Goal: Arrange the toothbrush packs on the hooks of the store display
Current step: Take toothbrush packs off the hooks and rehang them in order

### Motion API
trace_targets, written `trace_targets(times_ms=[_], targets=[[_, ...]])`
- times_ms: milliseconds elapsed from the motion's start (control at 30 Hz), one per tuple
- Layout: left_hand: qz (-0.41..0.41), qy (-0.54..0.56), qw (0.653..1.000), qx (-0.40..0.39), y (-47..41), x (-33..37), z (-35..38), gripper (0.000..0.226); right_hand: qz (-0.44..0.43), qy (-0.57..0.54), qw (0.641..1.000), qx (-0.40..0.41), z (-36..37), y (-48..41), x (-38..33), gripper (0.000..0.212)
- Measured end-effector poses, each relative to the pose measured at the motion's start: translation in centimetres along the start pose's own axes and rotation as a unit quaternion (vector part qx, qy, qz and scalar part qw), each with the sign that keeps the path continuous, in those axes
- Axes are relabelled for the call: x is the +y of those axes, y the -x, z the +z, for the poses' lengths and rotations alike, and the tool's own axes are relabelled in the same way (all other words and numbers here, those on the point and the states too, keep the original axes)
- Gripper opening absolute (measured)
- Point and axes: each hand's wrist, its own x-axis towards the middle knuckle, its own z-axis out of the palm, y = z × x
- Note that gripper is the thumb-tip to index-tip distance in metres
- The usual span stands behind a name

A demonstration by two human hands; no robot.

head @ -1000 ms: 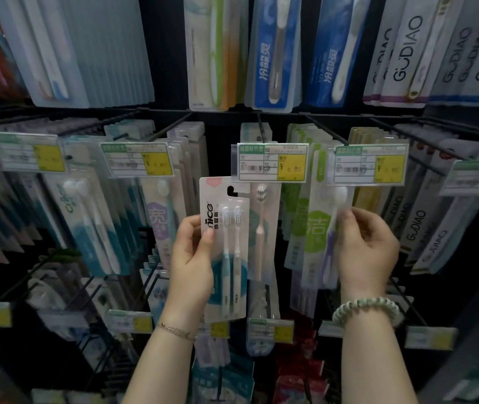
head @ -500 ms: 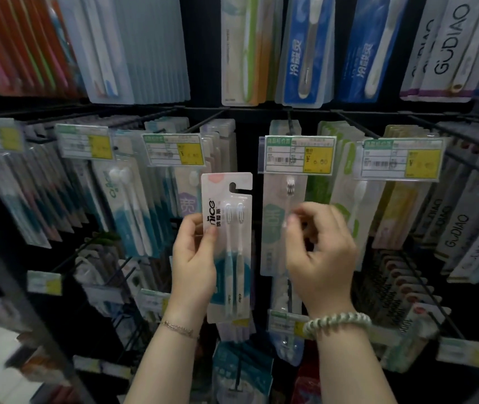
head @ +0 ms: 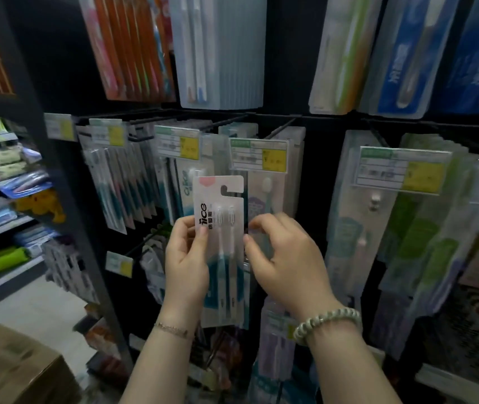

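White-and-teal toothbrush pack (head: pixel 220 252) is upright just below the price tag (head: pixel 258 156). Left hand (head: pixel 186 258) pinches its left edge, thumb on the front! Right hand (head: pixel 288 263) is at its right edge, thumb touching, fingers curled. Whether it grips, can't tell.

- On the white toothbrush pack (head: pixel 225 258) at the centre, black lettering runs sideways up the left edge; "ice" shows, with the letter before it covered; the small Chinese characters beside it are too blurred to read
- The price tag (head: pixel 258 155) just above that pack has a yellow field with what looks like a "¥" sign; its digits are smeared
- The wide price tag (head: pixel 401 170) further right shows nothing legible
- The blue packs (head: pixel 401 68) at top right carry vertical white characters, blurred beyond reading
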Motion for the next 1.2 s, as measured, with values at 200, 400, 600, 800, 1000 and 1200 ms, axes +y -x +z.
trace_targets(times_ms=[200, 400, 600, 800, 1000, 1200], targets=[[0.015, -0.011, 0.999, 0.033, -2.9, -0.2, -3.9, 0.018, -0.014, -0.019, 0.999, -0.036, 3.2, -1.9, -2.2, 0.018], [0.027, -0.016, 0.998, 0.062, -6.8, -0.5, -8.8, 0.021, 0.003, -0.042, 0.997, -0.064, 7.2, -4.3, -5.1, 0.02], [0.037, -0.04, 0.996, 0.069, -11.2, -1.0, -13.2, 0.022, 0.014, -0.062, 0.995, -0.072, 11.3, -7.1, -7.7, 0.02], [0.018, -0.072, 0.993, 0.096, -15.1, -2.3, -17.0, 0.025, 0.019, -0.053, 0.996, -0.065, 14.6, -9.4, -9.7, 0.02], [-0.005, -0.076, 0.988, 0.137, -17.7, -3.0, -18.9, 0.024, 0.033, -0.043, 0.997, -0.052, 16.4, -10.4, -10.7, 0.019], [-0.047, -0.077, 0.982, 0.166, -19.7, -3.6, -19.2, 0.011, 0.06, -0.037, 0.997, -0.035, 17.2, -11.0, -10.8, 0.02]])
